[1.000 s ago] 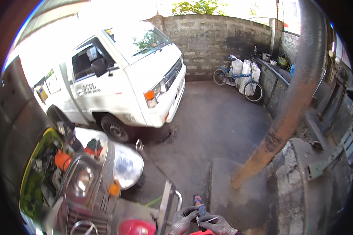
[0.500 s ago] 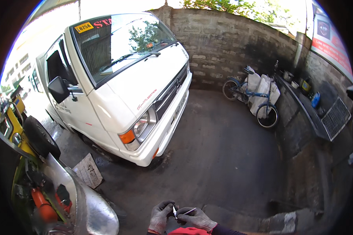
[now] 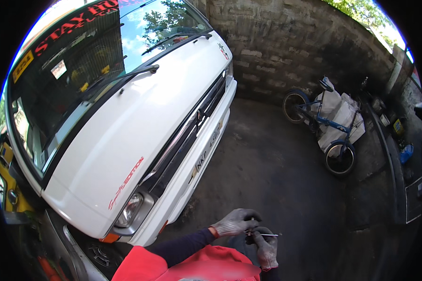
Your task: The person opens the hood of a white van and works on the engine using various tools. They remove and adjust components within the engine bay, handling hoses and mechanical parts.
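Note:
Both my hands wear grey-palmed work gloves and meet low in the picture, in front of my red top. My left hand point(image 3: 234, 222) reaches in from the left, fingers curled and pinched around a small thing that the glove mostly hides. Just below it, my right hand point(image 3: 266, 249) is closed on a thin metal rod point(image 3: 269, 234), which points right and has a dark tip. Its other end runs in among the fingers, so its kind does not show. Small metallic bits show between the two hands, too small to name.
A white van point(image 3: 140, 117) fills the left, its bumper close to my left arm. Ahead stands a block wall point(image 3: 276, 51). A blue bicycle point(image 3: 330, 122) leans by pale sacks point(image 3: 342, 117) at the right, near a dark ledge point(image 3: 391, 173). Part of a yellow vehicle point(image 3: 7, 182) shows far left.
I have come nearer to the van's front, and the view has turned. My hands now appear farther right, still close together. The pale pointed piece seen earlier at the left hand no longer shows.

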The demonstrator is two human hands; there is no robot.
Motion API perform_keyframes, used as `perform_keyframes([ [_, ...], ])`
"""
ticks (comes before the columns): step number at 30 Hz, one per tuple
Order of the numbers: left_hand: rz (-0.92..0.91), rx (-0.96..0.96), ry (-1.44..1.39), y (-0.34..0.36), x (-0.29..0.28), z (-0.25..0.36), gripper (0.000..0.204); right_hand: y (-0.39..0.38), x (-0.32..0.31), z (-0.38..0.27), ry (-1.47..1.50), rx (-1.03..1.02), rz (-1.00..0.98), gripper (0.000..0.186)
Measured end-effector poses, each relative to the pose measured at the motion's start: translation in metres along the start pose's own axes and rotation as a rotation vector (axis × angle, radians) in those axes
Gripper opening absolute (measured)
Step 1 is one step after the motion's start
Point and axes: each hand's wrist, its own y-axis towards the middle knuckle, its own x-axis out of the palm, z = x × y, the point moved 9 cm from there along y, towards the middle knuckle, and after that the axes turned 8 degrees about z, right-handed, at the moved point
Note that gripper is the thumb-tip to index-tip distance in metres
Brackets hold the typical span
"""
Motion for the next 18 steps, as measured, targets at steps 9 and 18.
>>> perform_keyframes([
  [9, 0.074, -0.170, 0.017, 0.333, -0.065, -0.004, 0.039, 0.341, -0.031, -0.100, -0.215, 0.087, -0.085, 0.016],
  [18, 0.717, -0.332, -0.097, 0.512, -0.282, -0.056, 0.036, 0.661, 0.091, -0.199, -0.699, 0.112, -0.571, 0.026],
])
